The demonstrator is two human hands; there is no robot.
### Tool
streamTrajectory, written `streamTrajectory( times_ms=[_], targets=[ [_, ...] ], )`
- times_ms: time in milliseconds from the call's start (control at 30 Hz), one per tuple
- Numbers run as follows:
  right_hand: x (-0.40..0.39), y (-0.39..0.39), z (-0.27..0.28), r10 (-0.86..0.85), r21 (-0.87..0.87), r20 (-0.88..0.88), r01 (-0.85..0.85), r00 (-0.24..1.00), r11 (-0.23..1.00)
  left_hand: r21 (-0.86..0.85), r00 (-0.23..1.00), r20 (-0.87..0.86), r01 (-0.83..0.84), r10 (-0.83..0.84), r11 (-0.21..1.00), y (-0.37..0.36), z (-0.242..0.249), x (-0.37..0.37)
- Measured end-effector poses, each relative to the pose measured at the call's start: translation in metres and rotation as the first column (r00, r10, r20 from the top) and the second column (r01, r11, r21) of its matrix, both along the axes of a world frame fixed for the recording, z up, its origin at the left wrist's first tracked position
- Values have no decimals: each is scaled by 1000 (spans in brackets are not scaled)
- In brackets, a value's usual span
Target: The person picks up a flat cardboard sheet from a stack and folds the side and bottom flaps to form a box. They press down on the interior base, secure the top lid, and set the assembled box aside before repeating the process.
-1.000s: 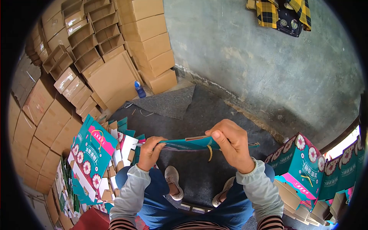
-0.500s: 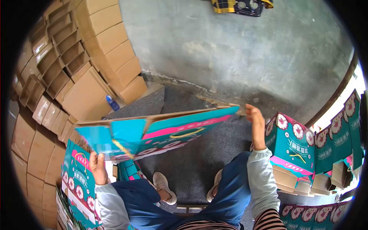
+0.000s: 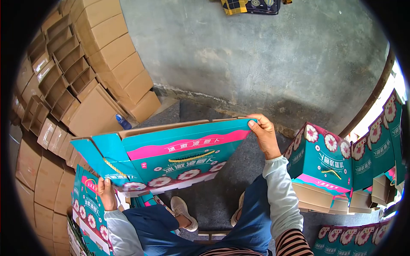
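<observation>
A flattened teal carton (image 3: 188, 160) with a pink band, printed flowers and yellow cord handles is held tilted above my knees. My right hand (image 3: 265, 138) is closed on its upper right corner, thumb on the printed face. At the lower left edge, my left hand (image 3: 107, 197) pinches the carton's side panel, its fingers partly hidden. Below that hand stand more teal cartons (image 3: 89, 209), one with a yellow cord.
Brown cardboard boxes (image 3: 113, 36) are stacked along the left, with a blue bottle (image 3: 123, 122) beside them. Opened teal cartons (image 3: 322, 164) stand at right, and more printed cartons (image 3: 350, 239) lie at lower right. A grey wall (image 3: 256, 64) rises ahead.
My right hand has come from beside the carton to close on its right corner. The carton has shifted slightly left, and its printed face now shows more fully.
</observation>
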State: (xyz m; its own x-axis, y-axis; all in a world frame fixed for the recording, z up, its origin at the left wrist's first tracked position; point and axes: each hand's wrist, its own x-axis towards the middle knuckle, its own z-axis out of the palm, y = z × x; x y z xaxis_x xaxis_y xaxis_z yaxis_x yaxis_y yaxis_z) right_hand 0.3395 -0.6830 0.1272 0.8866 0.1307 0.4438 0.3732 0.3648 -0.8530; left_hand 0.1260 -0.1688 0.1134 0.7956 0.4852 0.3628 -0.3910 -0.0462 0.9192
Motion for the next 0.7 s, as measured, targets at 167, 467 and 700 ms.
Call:
streamTrajectory(
  times_ms=[167, 467, 700],
  targets=[
    [6, 4, -11, -164, -31, -56, 163, 985, 986, -17, 998, -63, -15, 13, 1000, 3, -8, 11],
    [52, -25, -64, 157, 247, -536, -23, 829, 969, 0, 978, -210, 9, -9, 1000, -21, 64, 86],
    [32, 8, -86, -14, -342, -580, -228, 814, 912, -240, 930, -310, 123, -196, 963, -23, 115, 119]
  ],
)
